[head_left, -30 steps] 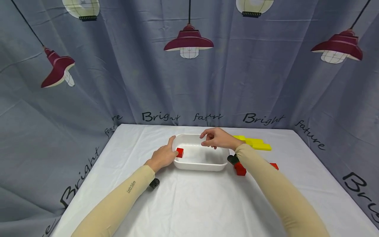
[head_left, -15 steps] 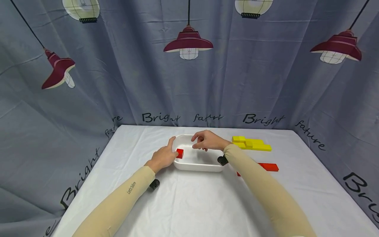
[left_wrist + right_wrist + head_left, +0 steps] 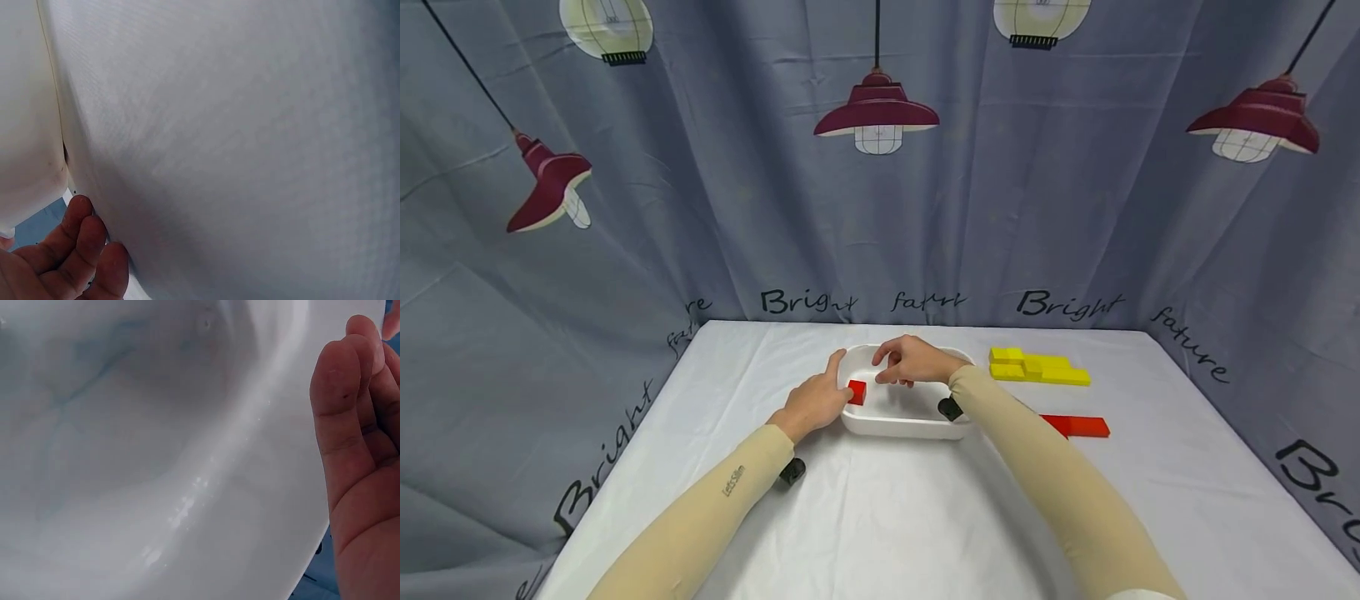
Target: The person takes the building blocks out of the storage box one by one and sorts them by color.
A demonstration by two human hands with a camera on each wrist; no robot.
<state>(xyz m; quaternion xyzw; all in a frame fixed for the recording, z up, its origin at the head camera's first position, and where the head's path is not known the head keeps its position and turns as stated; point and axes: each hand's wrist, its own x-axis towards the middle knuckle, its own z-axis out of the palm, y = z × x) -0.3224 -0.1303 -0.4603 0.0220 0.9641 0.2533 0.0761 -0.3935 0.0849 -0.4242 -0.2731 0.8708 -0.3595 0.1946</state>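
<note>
While both forearms reach toward the middle of the head view, the white tray (image 3: 898, 427) sits at the centre of the table (image 3: 880, 517), and one red block (image 3: 857, 392) lies inside it against its left wall. The left hand (image 3: 815, 400) rests at the tray's left rim, thumb along the edge and fingers curled round the outside of the wall just beside that block; it appears to steady the tray, though whether a fingertip also touches the block cannot be told. In the left wrist view only three fingertips (image 3: 87, 240) show in the lower left corner, against the tray's pale side. The right hand (image 3: 910, 363) hovers over the tray's interior with its fingers loosely bent, and nothing can be seen between them; the right wrist view shows the fingers (image 3: 350, 425) relaxed and empty beside the glossy inner wall of the tray. To the right of the tray, lower in the frame, more red blocks (image 3: 1075, 426) lie flat on the cloth, well apart from either hand, and a group of yellow blocks (image 3: 1036, 367) lies further up toward the right. Judging by this layout, the work looks early: one red piece is in the tray, and the remaining red pieces are yet to be moved.
</note>
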